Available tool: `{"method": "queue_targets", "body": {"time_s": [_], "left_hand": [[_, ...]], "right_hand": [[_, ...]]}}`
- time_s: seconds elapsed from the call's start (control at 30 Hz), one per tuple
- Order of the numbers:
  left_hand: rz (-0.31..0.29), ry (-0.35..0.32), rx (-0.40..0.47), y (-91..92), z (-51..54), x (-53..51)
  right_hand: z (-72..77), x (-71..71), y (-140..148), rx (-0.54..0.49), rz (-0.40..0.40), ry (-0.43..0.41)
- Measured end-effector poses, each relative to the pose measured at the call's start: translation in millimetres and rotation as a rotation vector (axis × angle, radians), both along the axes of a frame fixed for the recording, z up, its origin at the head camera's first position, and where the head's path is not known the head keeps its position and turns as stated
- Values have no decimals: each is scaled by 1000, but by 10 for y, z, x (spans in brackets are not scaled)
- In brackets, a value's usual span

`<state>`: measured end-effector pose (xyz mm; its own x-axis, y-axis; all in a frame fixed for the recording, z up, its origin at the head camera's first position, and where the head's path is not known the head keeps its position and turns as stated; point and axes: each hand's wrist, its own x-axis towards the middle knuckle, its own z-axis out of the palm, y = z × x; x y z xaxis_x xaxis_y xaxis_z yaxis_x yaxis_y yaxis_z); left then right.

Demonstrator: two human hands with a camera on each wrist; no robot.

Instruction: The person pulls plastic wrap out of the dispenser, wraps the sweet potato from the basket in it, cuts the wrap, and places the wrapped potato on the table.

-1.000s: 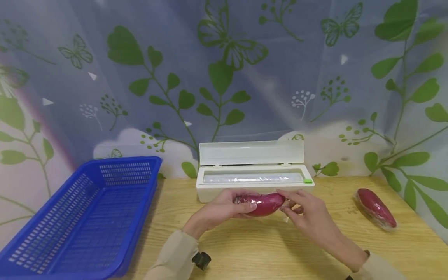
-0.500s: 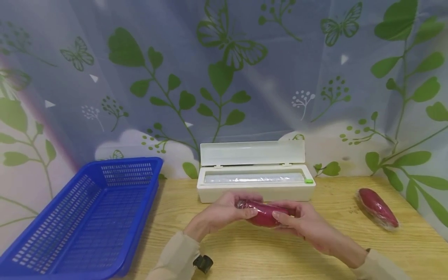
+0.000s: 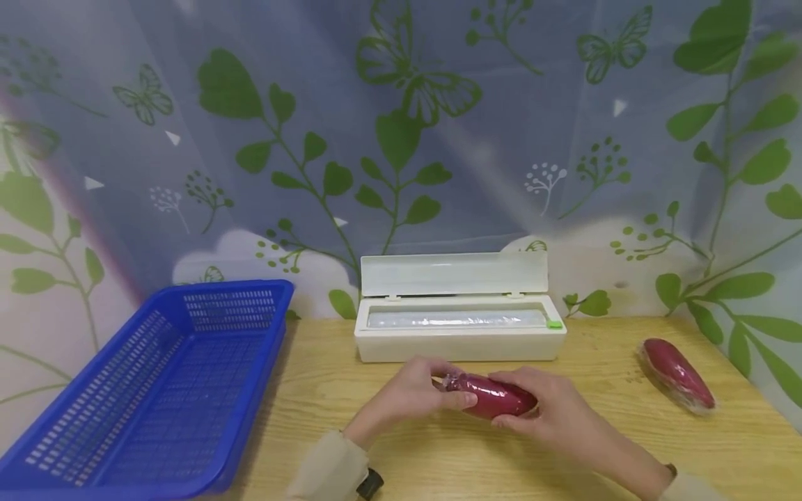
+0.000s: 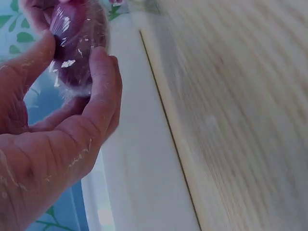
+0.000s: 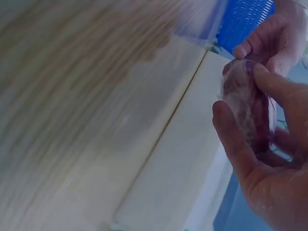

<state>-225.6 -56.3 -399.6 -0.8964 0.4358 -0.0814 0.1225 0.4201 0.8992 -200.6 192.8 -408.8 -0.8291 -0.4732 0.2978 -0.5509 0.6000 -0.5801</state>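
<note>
A smooth, elongated purple-red vegetable (image 3: 498, 398) in clear cling film lies between both hands, above the table in front of a white box. My left hand (image 3: 416, 391) grips its left end, thumb on the near side; film is bunched at that end. My right hand (image 3: 557, 409) holds the right end between thumb and fingers. In the left wrist view, glossy film covers the vegetable (image 4: 77, 48). Wrinkled film shows on the vegetable (image 5: 243, 98) in the right wrist view. Parts of both ends are hidden by fingers.
Behind the hands, the white cling film dispenser (image 3: 460, 346) has its lid (image 3: 454, 275) raised, with a film roll (image 3: 457, 319) inside and a green slider (image 3: 554, 324). Another wrapped purple-red vegetable (image 3: 678, 374) lies at the right. A blue basket (image 3: 188, 390) stands at the left.
The right fingers have gone from pinching film at the vegetable's right end to gripping the vegetable itself. Both hands have brought it slightly nearer and to the right.
</note>
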Motion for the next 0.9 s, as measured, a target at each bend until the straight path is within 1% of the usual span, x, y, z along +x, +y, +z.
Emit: {"method": "queue_targets", "body": {"time_s": [0.03, 0.07, 0.1, 0.13, 0.17, 0.2, 0.23, 0.27, 0.37, 0.4, 0.43, 0.47, 0.5, 0.53, 0.57, 0.63, 0.67, 0.77, 0.83, 0.9], "left_hand": [[-9, 0, -3, 5, -8, 19], [-13, 2, -12, 6, -14, 47], [-15, 25, -33, 0, -19, 80], [-12, 54, -54, -14, -23, 117], [-6, 99, -82, -38, -22, 158], [8, 159, -125, -69, -15, 203], [32, 232, -175, -106, -6, 247], [62, 319, -231, -144, 5, 289], [165, 650, -406, -279, 23, 385], [202, 754, -464, -328, 20, 410], [236, 843, -521, -379, 10, 433], [262, 919, -567, -432, -4, 453], [284, 979, -610, -481, -21, 471], [295, 1010, -648, -528, -37, 489], [303, 1026, -679, -575, -55, 513], [314, 1034, -721, -654, -92, 561], [317, 1034, -725, -684, -106, 581], [328, 1020, -706, -746, -150, 643], [348, 1014, -684, -771, -175, 674], [373, 998, -676, -793, -195, 699]], "right_hand": [[0, 27, 19, 44, 11, 50], [0, 51, 45, 82, 10, 76], [-2, 78, 80, 117, -9, 73], [-10, 108, 126, 148, -41, 65], [-30, 132, 184, 151, -73, 59], [-48, 154, 252, 156, -128, 39], [-65, 173, 336, 157, -188, 36], [-87, 181, 437, 151, -246, 57], [-132, 145, 778, 127, -397, 169], [-124, 115, 884, 148, -447, 195], [-124, 78, 983, 167, -480, 222], [-125, 37, 1069, 185, -505, 230], [-120, -4, 1143, 209, -529, 213], [-118, -47, 1203, 232, -545, 184], [-119, -94, 1251, 255, -551, 164], [-131, -179, 1317, 286, -547, 108], [-136, -220, 1342, 295, -544, 79], [-137, -319, 1416, 335, -523, 50], [-118, -356, 1453, 357, -511, 23], [-74, -353, 1478, 377, -504, -7]]}}
